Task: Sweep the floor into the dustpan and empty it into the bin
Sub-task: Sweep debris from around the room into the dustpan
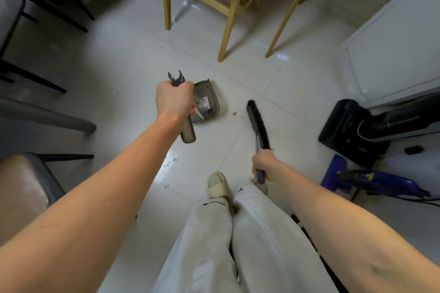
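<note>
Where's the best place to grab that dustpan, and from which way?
By its long upright handle, near the forked top, coming from above. The handle rises from the pan on the floor, so the left hand gripping it there keeps the pan level and its debris inside.

No text, label, brand, number or sign can be read anywhere in the head view. The blue appliance (378, 182) at the lower right of the frame carries a small yellow patch, too small and blurred to show any letters. The black appliance (364, 128) at the right edge has pale curved trim and faint marks on its base, none legible.
</note>
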Motion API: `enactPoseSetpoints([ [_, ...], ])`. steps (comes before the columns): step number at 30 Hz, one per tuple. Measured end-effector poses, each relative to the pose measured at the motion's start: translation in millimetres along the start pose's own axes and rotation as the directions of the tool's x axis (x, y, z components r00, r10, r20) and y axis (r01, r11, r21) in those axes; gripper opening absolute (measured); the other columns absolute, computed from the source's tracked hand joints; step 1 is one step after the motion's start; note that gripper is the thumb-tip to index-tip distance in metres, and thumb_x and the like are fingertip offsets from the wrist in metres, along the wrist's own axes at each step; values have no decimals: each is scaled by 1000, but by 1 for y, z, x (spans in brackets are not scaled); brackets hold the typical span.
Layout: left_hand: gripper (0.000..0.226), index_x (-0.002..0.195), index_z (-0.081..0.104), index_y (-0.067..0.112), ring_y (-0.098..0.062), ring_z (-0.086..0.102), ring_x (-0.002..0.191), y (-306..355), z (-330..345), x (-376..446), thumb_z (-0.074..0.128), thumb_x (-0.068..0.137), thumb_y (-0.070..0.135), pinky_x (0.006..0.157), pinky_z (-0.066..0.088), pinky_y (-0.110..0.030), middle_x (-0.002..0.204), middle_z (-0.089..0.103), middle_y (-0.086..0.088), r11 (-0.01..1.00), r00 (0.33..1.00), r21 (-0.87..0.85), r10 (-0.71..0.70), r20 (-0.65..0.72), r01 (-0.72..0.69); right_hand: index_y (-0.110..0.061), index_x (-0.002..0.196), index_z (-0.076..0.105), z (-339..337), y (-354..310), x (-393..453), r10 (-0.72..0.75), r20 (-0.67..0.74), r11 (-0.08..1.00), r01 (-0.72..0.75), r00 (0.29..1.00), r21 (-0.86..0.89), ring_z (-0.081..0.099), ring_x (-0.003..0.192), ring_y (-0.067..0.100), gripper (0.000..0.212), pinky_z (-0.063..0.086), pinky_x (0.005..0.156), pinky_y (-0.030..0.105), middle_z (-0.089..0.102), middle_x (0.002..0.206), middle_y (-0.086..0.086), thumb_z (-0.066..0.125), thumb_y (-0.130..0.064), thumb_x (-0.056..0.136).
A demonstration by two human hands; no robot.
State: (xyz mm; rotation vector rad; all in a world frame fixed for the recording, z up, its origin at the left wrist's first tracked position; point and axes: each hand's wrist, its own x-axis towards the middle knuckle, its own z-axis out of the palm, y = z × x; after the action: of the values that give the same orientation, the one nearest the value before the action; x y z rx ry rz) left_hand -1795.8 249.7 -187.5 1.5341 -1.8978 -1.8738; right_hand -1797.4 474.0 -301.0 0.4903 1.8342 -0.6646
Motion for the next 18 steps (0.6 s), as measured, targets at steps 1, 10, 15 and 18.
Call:
enactPoseSetpoints([
  [1, 19, 63, 38, 13, -10, 32, 32, 2, 1, 0, 43, 77, 1, 39, 28, -16, 40, 35, 6, 1000, 1000, -16, 5, 10, -5, -1, 78, 44, 3, -5, -4, 18, 9, 997, -19, 1000, 74, 42, 26, 13, 19, 33, 32, 20, 44, 31, 7, 32, 4, 92],
  [10, 22, 61, 34, 13, -14, 30, 37, 41, 31, -12, 43, 75, 0, 41, 27, -16, 52, 33, -1, 1000, 994, 9, -10, 108, 10, -13, 72, 36, -57, -36, -44, 57, 330, 754, -257, 942, 604, 28, 23, 5, 31, 23, 24, 14, 33, 38, -2, 30, -13, 102],
  [15, 24, 61, 37, 15, -13, 32, 39, 69, 57, -18, 44, 79, 0, 40, 27, -20, 53, 36, -1, 997, 984, 60, 26, 175, -37, -12, 78, 37, -102, -42, -75, 34, 238, 795, -170, 971, 583, 29, 23, 5, 25, 23, 25, 12, 34, 39, -2, 33, -12, 103],
  [18, 25, 61, 36, 15, -9, 31, 33, 84, 78, -23, 43, 79, -1, 36, 26, -17, 51, 35, 0, 998, 982, 55, 14, 191, -25, -10, 82, 39, -138, -36, -82, 18, 195, 811, -128, 981, 570, 30, 25, 5, 19, 25, 26, 12, 36, 41, -1, 37, -8, 101],
])
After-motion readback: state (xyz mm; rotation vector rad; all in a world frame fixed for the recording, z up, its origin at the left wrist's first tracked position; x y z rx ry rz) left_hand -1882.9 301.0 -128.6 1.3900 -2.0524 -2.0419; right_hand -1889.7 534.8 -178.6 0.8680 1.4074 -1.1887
